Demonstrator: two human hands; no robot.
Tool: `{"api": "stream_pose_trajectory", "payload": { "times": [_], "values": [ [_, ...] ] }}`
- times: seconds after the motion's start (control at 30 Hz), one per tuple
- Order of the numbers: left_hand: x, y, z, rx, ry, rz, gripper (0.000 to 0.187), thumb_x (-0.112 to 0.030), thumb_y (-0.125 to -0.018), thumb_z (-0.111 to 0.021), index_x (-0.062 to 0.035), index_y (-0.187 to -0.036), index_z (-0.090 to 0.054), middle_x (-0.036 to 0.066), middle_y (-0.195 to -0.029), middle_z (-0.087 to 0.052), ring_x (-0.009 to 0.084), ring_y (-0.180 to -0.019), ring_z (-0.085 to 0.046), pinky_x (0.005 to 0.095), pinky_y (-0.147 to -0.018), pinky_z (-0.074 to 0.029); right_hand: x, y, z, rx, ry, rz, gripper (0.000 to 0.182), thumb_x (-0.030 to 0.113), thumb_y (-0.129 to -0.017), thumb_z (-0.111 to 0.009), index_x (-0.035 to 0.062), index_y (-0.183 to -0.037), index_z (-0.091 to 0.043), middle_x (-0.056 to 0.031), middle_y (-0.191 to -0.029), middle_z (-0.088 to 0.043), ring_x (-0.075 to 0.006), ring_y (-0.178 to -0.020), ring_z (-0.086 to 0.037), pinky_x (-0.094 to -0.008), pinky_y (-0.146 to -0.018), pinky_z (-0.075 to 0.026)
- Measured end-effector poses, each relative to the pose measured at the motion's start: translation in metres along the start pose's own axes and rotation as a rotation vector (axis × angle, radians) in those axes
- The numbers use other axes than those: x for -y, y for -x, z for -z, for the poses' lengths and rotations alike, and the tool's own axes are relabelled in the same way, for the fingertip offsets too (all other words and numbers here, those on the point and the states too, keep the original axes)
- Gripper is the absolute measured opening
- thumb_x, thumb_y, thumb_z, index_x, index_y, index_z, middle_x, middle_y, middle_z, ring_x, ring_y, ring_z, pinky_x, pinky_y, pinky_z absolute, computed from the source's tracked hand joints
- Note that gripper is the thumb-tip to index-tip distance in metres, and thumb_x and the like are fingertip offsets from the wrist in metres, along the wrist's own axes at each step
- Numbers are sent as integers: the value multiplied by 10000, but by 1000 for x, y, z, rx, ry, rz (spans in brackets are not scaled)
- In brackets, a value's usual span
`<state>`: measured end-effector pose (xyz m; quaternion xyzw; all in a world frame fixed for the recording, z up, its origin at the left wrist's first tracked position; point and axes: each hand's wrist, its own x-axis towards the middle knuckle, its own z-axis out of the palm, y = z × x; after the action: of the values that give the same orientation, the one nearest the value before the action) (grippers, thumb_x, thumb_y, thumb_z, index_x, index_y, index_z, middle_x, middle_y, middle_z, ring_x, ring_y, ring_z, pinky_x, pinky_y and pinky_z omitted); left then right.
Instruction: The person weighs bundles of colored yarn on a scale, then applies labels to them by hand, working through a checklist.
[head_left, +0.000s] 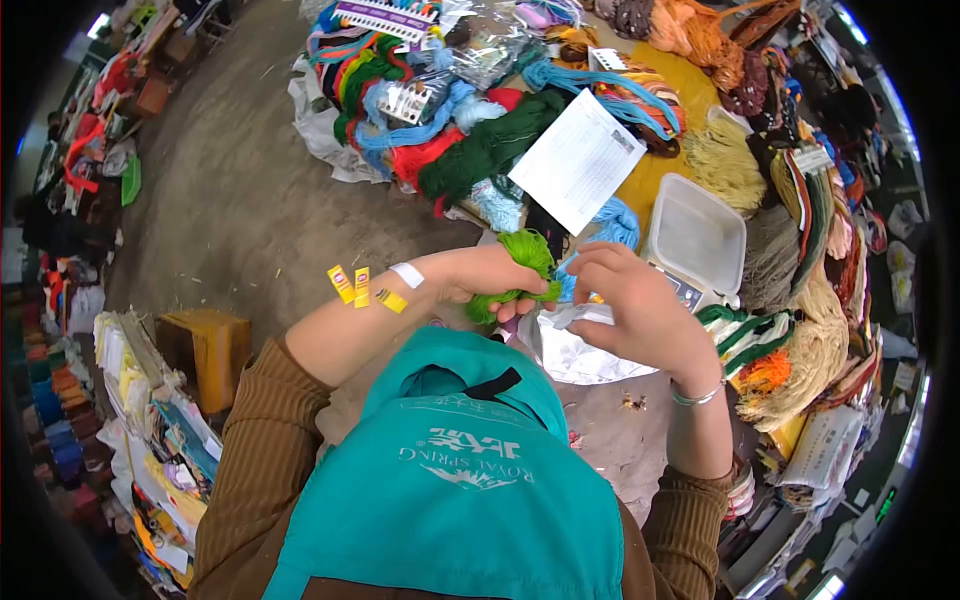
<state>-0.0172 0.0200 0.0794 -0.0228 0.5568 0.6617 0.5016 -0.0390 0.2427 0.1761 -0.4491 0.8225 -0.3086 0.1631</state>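
My left hand (497, 277) is closed around a skein of bright green yarn (528, 250), whose strands bulge out above and below the fingers. To its right, my right hand (640, 308) has bent fingers, with the thumb and fingertips at the upper edge of a clear, shiny plastic bag (590, 352). The bag hangs crumpled under that hand, in front of my apron. Light blue yarn (615, 222) lies just beyond my right fingers. Three yellow stickers (362, 287) and a white one are on my left forearm.
A yellow table (655, 185) bears many yarn skeins. A printed sheet (578, 160) lies on dark green yarn (490, 150). Right of it, a clear plastic tub (698, 232) rests on a scale (688, 292). At the left stand a cardboard box (208, 355) and stacked papers (150, 400).
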Motion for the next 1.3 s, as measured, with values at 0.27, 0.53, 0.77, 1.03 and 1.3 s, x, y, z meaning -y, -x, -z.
{"api": "stream_pose_trajectory", "payload": {
  "times": [0.27, 0.53, 0.77, 1.03, 1.3],
  "values": [
    [-22, 16, -24, -100, -62, -79, 134, -137, -893, -541, -43, -803, -570, 17, -606, -537, 100, -449, -504, 247, -399, -373, 8, -11, -23, -174, 312, 58, 262, 94, -669, -731, 45, -887, -594, -109, -1125, -579, -309, -1150, -537, -403, -861, -474],
    [-23, 32, -10, -66, 98, -138, 86, -123, -897, -527, -53, -849, -540, 19, -640, -504, 112, -462, -494, 257, -398, -347, 9, -11, -44, -400, 73, -49, 446, 82, -733, -740, 54, -1141, -561, -132, -1089, -606, -301, -1041, -602, -390, -806, -491],
    [-26, 50, -11, -46, 262, -231, 88, -147, -917, -536, -59, -918, -538, 23, -639, -501, 112, -439, -463, 257, -384, -319, 14, -10, -74, -514, -299, -278, 479, 79, -862, -692, 46, -1293, -487, -36, -610, -526, -124, -528, -492, -275, -513, -403],
    [-9, 39, -40, -468, 51, -606, 132, -118, -931, -613, -79, -1015, -520, -18, -635, -518, 49, -456, -466, 228, -398, -327, 20, -26, -88, -828, -977, -431, 286, 62, -925, -614, 30, -1198, -537, 24, -674, -595, -17, -537, -415, -196, -480, -298],
    [13, 29, -26, -658, -545, -1099, 194, -96, -911, -653, -53, -1101, -651, 9, -891, -665, 92, -720, -590, 270, -602, -475, 27, -21, -64, -567, -1605, -546, 275, 126, -970, -539, 51, -1231, -492, 45, -681, -546, -6, -484, -296, -191, -410, -197]
  ]
}}
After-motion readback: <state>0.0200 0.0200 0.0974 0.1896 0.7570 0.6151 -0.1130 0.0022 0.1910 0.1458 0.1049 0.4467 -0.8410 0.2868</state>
